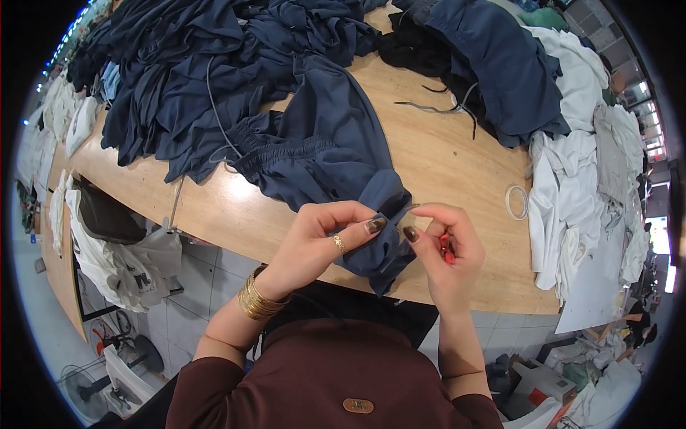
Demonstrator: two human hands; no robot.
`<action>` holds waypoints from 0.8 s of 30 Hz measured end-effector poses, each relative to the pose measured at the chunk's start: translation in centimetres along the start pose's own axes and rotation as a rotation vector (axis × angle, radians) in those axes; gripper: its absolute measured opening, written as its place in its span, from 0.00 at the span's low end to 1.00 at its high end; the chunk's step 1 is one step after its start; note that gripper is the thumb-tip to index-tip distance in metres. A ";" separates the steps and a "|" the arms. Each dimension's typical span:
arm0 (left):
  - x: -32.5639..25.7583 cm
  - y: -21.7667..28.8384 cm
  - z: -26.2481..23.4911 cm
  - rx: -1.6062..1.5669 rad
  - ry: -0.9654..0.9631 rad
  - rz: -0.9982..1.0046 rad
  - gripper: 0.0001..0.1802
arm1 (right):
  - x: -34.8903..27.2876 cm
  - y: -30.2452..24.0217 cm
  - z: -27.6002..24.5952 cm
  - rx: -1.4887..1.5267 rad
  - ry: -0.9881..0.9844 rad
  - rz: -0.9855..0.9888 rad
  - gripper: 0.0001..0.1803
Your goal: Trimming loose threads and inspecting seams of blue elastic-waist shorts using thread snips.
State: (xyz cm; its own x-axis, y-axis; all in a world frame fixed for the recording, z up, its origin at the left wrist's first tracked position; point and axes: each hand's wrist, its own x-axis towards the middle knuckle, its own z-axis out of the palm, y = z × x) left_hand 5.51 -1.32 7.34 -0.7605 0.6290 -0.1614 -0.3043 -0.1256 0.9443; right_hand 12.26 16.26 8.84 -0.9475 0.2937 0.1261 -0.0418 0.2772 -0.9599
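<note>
A pair of navy trousers or shorts (325,139) with a gathered elastic waistband lies across the table in front of me. My left hand (325,236) pinches a folded edge of its near end between thumb and fingers, close to the table's front edge. Beside that edge is my right hand (451,247), its thumb and index fingertip a little apart near the cloth. Its other fingers are curled around a small red object (447,248), mostly hidden in the palm, whose kind I cannot make out. A grey drawstring (213,100) trails from the waistband.
A heap of navy garments (193,64) covers the table's far left. At the right, another navy garment (493,68) with loose cords lies by white cloth (564,171). A tape roll (516,202) rests on the wooden table (457,179). A fan (89,386) stands lower left.
</note>
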 end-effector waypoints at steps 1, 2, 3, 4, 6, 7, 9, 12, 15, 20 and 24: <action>0.0 0.0 0.0 0.010 -0.004 0.010 0.09 | 0.0 0.2 0.1 0.001 0.000 0.000 0.15; 0.0 -0.1 0.0 0.021 -0.008 0.020 0.09 | 0.1 0.4 0.1 -0.062 -0.030 -0.138 0.15; 0.0 -0.1 0.0 0.021 -0.008 0.020 0.09 | 0.2 0.4 0.2 -0.125 -0.060 -0.276 0.15; 0.1 -0.1 0.1 0.022 -0.007 0.012 0.09 | 0.2 0.3 0.3 -0.174 -0.054 -0.306 0.14; 0.1 -0.2 0.2 0.023 -0.007 0.004 0.09 | 0.3 0.5 0.4 -0.195 -0.061 -0.326 0.13; 0.2 -0.2 0.2 0.022 -0.008 0.003 0.09 | 0.3 0.6 0.5 -0.214 -0.071 -0.346 0.11; 0.2 -0.2 0.2 0.022 -0.009 0.002 0.09 | 0.1 0.2 0.6 -0.077 -0.078 -0.179 0.09; 0.1 -0.2 0.1 0.001 -0.009 -0.009 0.09 | 0.2 0.2 0.4 0.206 -0.080 0.061 0.04; 0.1 -0.1 0.2 0.001 -0.003 0.008 0.09 | 0.3 0.4 -0.3 0.282 -0.066 0.085 0.02; 0.2 -0.3 0.5 0.011 0.035 0.037 0.09 | -0.2 0.8 -0.4 -0.312 0.066 -0.254 0.19; 0.2 -0.4 0.4 0.029 0.045 0.050 0.09 | -0.8 1.7 -0.4 -0.534 0.018 -0.377 0.20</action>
State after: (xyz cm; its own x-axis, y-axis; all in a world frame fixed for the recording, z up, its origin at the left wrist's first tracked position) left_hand 5.72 -0.83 7.10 -0.7998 0.5869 -0.1257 -0.2485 -0.1332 0.9594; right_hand 13.06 16.85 7.24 -0.8930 0.1019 0.4384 -0.2025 0.7791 -0.5934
